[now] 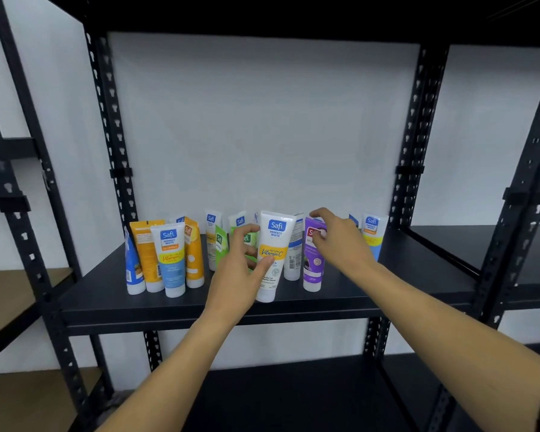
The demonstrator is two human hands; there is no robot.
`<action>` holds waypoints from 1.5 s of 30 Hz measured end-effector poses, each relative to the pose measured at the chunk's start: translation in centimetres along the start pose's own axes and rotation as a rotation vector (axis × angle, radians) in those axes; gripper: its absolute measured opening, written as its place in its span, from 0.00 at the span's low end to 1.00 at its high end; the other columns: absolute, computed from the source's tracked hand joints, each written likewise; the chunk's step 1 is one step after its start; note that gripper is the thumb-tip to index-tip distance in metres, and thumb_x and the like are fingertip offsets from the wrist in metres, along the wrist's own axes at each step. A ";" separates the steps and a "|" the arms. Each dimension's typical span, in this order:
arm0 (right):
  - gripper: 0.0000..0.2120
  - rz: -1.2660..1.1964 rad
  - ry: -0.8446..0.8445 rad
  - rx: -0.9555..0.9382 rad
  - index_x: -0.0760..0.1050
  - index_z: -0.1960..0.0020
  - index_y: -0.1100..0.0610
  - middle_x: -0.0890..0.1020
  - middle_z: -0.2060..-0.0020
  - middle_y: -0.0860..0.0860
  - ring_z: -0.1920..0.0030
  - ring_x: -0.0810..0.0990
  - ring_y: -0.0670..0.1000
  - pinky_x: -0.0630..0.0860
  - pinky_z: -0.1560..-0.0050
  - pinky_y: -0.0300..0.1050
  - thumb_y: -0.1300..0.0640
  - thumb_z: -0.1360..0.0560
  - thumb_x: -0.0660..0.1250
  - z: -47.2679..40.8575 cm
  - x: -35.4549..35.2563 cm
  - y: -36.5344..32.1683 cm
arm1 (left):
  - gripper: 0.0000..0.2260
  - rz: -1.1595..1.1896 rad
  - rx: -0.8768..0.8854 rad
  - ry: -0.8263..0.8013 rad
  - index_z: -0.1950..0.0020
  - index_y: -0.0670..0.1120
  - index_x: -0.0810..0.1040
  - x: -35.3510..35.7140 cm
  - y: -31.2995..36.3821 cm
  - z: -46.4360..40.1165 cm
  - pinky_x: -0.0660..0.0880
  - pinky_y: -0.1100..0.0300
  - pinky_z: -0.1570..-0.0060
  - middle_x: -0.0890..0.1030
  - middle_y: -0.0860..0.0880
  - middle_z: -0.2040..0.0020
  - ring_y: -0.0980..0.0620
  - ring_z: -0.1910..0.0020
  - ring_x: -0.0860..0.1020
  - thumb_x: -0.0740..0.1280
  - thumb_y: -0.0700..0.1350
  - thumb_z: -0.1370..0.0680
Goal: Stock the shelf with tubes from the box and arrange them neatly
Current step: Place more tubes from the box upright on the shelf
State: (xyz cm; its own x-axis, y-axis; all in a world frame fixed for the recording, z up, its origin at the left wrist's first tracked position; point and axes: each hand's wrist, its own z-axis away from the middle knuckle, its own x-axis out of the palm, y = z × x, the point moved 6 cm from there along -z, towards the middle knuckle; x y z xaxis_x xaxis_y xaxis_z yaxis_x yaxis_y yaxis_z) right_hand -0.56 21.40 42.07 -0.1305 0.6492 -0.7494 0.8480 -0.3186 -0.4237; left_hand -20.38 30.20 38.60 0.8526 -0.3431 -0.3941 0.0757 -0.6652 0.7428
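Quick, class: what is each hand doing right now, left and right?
Left hand: holds the white Vitamin C tube, thumb on its front.
Right hand: pinches the top of the purple tube.

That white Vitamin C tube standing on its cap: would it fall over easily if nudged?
Probably. The white Vitamin C tube stands tall on a narrow cap and already leans, so a nudge up high would likely tip it. It looks like soft plastic, likely to give slightly where the left hand holds it.
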 end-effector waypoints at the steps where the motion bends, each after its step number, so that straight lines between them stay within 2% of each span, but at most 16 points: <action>1: 0.20 -0.019 0.033 -0.005 0.66 0.30 0.50 0.81 0.41 0.53 0.48 0.83 0.52 0.83 0.58 0.47 0.51 0.20 0.65 0.3 -0.2 0.2 | 0.23 -0.003 0.003 0.001 0.35 0.65 0.61 0.2 -0.1 0.1 0.81 0.55 0.55 0.79 0.56 0.49 0.60 0.54 0.80 0.69 0.49 0.22; 5: 0.21 -0.155 0.209 0.002 0.65 0.29 0.47 0.78 0.40 0.49 0.45 0.80 0.49 0.81 0.52 0.51 0.47 0.20 0.62 2.2 -0.5 1.6 | 0.23 0.012 -0.003 0.017 0.34 0.61 0.63 1.3 -0.5 0.2 0.81 0.54 0.54 0.77 0.55 0.48 0.58 0.53 0.80 0.70 0.48 0.22; 9: 0.19 -0.207 0.254 0.063 0.66 0.30 0.50 0.74 0.35 0.48 0.37 0.74 0.49 0.77 0.44 0.53 0.51 0.20 0.59 4.2 0.6 4.5 | 0.23 0.014 -0.014 0.044 0.34 0.60 0.63 2.5 -0.8 -0.3 0.81 0.58 0.55 0.78 0.54 0.47 0.58 0.52 0.80 0.70 0.47 0.22; 11: 0.20 -0.142 0.162 0.089 0.66 0.29 0.54 0.72 0.32 0.50 0.34 0.71 0.51 0.75 0.41 0.52 0.52 0.20 0.58 4.8 2.1 5.9 | 0.23 0.003 -0.011 0.066 0.33 0.61 0.62 3.1 -0.9 -0.3 0.80 0.60 0.56 0.78 0.55 0.48 0.59 0.53 0.80 0.69 0.46 0.22; 14: 0.25 0.015 -0.069 0.104 0.64 0.25 0.57 0.67 0.27 0.53 0.28 0.66 0.53 0.70 0.34 0.52 0.46 0.18 0.57 5.5 4.9 7.3 | 0.24 -0.013 -0.014 0.089 0.33 0.62 0.61 4.0 -1.4 -0.4 0.82 0.54 0.55 0.78 0.57 0.49 0.59 0.53 0.80 0.69 0.46 0.22; 16: 0.28 0.093 -0.201 0.118 0.60 0.22 0.56 0.63 0.24 0.53 0.25 0.62 0.53 0.65 0.28 0.53 0.43 0.18 0.55 5.9 6.5 8.0 | 0.24 -0.046 -0.017 0.093 0.34 0.63 0.60 4.6 -1.7 -0.5 0.82 0.53 0.55 0.78 0.57 0.48 0.59 0.53 0.80 0.69 0.47 0.22; 19: 0.30 0.221 -0.313 0.111 0.57 0.21 0.54 0.58 0.21 0.52 0.21 0.55 0.53 0.55 0.23 0.53 0.39 0.17 0.49 5.9 8.1 8.4 | 0.25 -0.060 -0.018 0.105 0.33 0.63 0.59 5.2 -2.3 -0.7 0.82 0.53 0.53 0.78 0.57 0.44 0.59 0.50 0.80 0.69 0.48 0.22; 24: 0.30 0.311 -0.404 0.125 0.50 0.19 0.52 0.52 0.20 0.51 0.20 0.48 0.53 0.48 0.22 0.54 0.40 0.17 0.43 5.6 8.9 8.3 | 0.26 -0.055 -0.033 0.160 0.33 0.63 0.58 5.8 -3.0 -1.0 0.82 0.52 0.54 0.78 0.56 0.43 0.58 0.50 0.80 0.69 0.48 0.22; 33: 0.30 0.344 -0.417 0.129 0.49 0.19 0.52 0.52 0.19 0.51 0.20 0.47 0.53 0.47 0.21 0.54 0.40 0.17 0.42 5.6 9.2 8.5 | 0.27 -0.105 -0.032 0.204 0.31 0.64 0.57 6.7 -4.2 -1.7 0.82 0.51 0.57 0.79 0.55 0.43 0.57 0.53 0.81 0.69 0.49 0.22; 36: 0.30 0.339 -0.431 0.136 0.49 0.19 0.52 0.52 0.19 0.51 0.20 0.47 0.53 0.47 0.21 0.54 0.40 0.17 0.42 5.7 9.2 8.4 | 0.27 -0.133 -0.033 0.202 0.30 0.63 0.57 6.8 -4.2 -1.7 0.82 0.50 0.56 0.79 0.55 0.41 0.56 0.51 0.81 0.68 0.50 0.22; 41: 0.30 0.339 -0.517 0.155 0.46 0.19 0.53 0.49 0.19 0.52 0.20 0.45 0.54 0.46 0.22 0.55 0.40 0.17 0.41 5.5 9.1 8.4 | 0.28 -0.028 -0.087 0.197 0.30 0.61 0.58 7.1 -4.2 -1.5 0.82 0.52 0.53 0.78 0.54 0.41 0.56 0.47 0.79 0.70 0.47 0.22; 45: 0.31 0.338 -0.564 0.166 0.44 0.19 0.54 0.47 0.19 0.53 0.20 0.43 0.55 0.44 0.22 0.56 0.40 0.17 0.41 5.5 8.8 8.0 | 0.28 0.028 -0.098 0.120 0.27 0.57 0.60 7.8 -4.5 -0.8 0.79 0.53 0.43 0.75 0.55 0.35 0.58 0.38 0.76 0.69 0.44 0.22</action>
State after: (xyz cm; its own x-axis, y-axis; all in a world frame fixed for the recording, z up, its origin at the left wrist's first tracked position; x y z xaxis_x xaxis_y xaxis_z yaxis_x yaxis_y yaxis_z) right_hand 2.27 20.79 29.25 -0.1582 0.0498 -0.9861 0.8048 -0.5722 -0.1580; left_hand -13.62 31.09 32.59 0.9105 -0.2748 -0.3089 0.0959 -0.5863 0.8044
